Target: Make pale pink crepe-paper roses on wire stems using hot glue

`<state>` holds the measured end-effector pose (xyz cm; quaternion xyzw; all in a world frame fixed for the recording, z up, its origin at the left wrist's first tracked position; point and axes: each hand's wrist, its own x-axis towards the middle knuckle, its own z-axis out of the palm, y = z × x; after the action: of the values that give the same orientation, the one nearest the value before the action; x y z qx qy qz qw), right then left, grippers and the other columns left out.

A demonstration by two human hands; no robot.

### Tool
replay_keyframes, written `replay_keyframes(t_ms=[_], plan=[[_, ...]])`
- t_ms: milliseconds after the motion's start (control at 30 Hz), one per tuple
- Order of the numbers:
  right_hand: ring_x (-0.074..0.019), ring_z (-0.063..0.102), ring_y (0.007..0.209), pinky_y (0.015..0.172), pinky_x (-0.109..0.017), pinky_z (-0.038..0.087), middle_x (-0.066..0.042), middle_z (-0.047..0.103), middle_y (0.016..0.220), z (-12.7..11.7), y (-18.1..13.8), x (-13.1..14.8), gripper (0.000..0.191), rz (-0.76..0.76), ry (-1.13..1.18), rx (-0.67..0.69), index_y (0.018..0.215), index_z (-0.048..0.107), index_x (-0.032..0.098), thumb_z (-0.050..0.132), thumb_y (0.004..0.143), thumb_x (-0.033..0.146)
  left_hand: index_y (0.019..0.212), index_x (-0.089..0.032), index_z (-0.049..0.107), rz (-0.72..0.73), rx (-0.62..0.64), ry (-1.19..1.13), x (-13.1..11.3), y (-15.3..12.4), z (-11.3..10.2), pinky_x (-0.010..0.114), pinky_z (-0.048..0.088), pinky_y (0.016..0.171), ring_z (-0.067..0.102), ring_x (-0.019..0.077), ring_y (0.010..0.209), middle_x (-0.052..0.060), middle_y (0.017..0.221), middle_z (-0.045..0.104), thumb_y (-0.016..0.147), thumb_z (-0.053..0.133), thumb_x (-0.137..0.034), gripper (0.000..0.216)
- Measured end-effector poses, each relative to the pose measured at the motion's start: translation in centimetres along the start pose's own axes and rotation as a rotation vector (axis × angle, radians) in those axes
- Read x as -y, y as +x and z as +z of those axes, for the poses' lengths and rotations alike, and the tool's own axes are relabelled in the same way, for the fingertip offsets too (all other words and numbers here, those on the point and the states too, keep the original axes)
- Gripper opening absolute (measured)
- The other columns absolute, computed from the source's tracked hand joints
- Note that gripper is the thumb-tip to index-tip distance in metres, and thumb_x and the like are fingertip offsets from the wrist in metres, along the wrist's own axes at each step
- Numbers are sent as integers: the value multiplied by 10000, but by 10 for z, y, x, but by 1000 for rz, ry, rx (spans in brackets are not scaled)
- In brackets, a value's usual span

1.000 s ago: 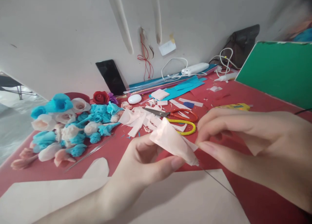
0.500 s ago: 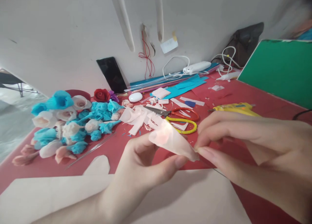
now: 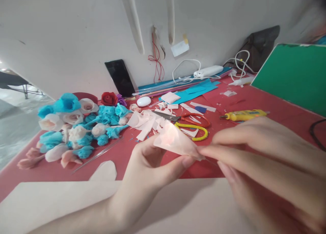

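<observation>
A pale pink paper flower (image 3: 175,140), rolled into a cone, lies tilted between the thumb and fingers of my left hand (image 3: 145,173). Its wide mouth faces up and left, and its narrow base points right. My right hand (image 3: 270,166) has its index fingertip against that base, with the thumb lower down and apart from the finger. A thin strand shows faintly between them. Behind the flower lie scissors (image 3: 195,120) with one red and one yellow handle loop, beside pale paper scraps (image 3: 145,122).
Blue, white and pink paper flowers (image 3: 84,125) are heaped at left, near a petal-shaped pale piece (image 3: 104,171). A yellow glue gun (image 3: 241,115) lies at right, before a green board (image 3: 295,78). A phone (image 3: 121,78) leans on the wall. A pale sheet (image 3: 63,200) covers the front.
My right thumb has come away from the flower's base, and the index finger has stretched out along it. The view has shifted slightly; my left hand keeps its hold.
</observation>
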<state>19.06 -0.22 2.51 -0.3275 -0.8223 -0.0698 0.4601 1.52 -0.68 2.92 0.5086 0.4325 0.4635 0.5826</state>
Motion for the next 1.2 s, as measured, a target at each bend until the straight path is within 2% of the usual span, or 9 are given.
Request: replay_keyframes(t_ms=[167,367,433,533,633,733,900,1033,1200], plan=[[-174,558,695,654,-355,414,7,643,771,-3,5,1,202,-128,-130,-36,841,638,215,440,880,224,808,-228,748,-6,15,-21,4,-1,-4,201,515,812,689,192,935,-42,905,768,754,723,-183,75],[-129,590,772,717,-249,457,65,644,845,-11,14,-9,153,339,230,169,862,620,284,513,823,182,854,-231,743,-14,81,-51,6,-4,-6,239,503,888,671,203,1001,-26,952,763,785,700,-215,83],[-106,607,696,667,-197,490,92,648,805,-10,16,-13,104,463,331,202,809,635,318,557,810,250,880,-235,739,-23,100,-77,7,-5,-5,266,489,933,662,210,1024,-25,986,756,777,707,-190,117],[-108,632,628,514,-144,487,78,654,723,-7,20,-15,67,647,521,370,743,655,308,601,777,329,917,-250,734,-46,108,-97,8,-6,-6,266,477,953,661,207,1033,-32,991,756,764,712,-141,189],[-110,596,557,429,-135,429,49,614,627,-6,23,-10,79,853,601,504,704,636,262,632,708,341,913,-250,739,-71,118,-106,8,-6,-7,238,498,900,666,207,1024,-29,941,766,775,701,-144,179],[-94,505,506,427,-147,364,43,548,555,-6,25,-5,106,999,632,538,651,576,227,624,663,321,902,-237,746,-96,130,-84,7,-5,-7,203,526,763,672,219,1010,-10,907,771,778,700,-177,145],[-111,505,553,464,-180,345,35,566,597,-5,26,-4,76,1036,765,571,651,546,217,600,653,270,848,-223,755,-102,120,-24,1,-2,-5,222,519,797,687,212,944,-2,920,769,726,745,-187,127],[-73,488,581,478,-131,337,39,551,640,-6,25,-10,88,1050,950,636,673,554,200,616,712,248,853,-230,753,-97,114,-31,1,-1,-4,208,505,830,680,194,947,-17,919,769,680,772,-131,200],[-37,549,656,566,-75,424,49,588,722,-6,22,-25,107,1015,1207,755,750,575,192,630,834,231,848,-226,753,-98,140,-64,1,-2,-3,179,509,796,679,177,951,-23,916,769,696,763,-137,176]])
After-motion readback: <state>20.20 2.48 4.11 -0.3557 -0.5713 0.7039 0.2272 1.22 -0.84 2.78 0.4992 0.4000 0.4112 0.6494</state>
